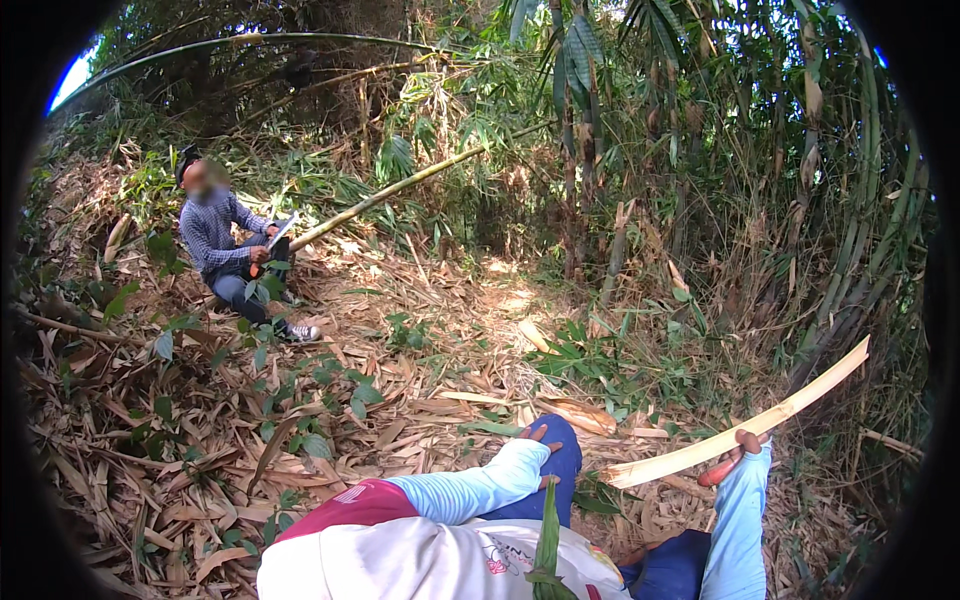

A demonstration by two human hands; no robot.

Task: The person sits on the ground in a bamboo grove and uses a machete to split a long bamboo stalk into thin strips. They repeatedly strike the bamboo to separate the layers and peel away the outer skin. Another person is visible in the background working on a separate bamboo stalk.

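My left hand point(543, 440) lies on my blue-trousered knee point(563, 455), fingers apart, holding nothing. Out to the right, my right hand point(750, 443) is closed round a long, pale split bamboo strip point(690, 458). The strip slants from near my knee up to the right, its near end ragged. Just below it, against the same hand, shows a small red-orange piece point(716, 472); what it belongs to is hidden. Both forearms wear light blue sleeves.
Dry leaves point(400, 440) cover the sloping ground. At the far left a seated person point(225, 240) holds a blade-like tool point(284, 228) beside a leaning bamboo pole point(390, 198). Bamboo stems point(865, 200) crowd the right. A green leaf point(548, 535) hangs before my shirt.
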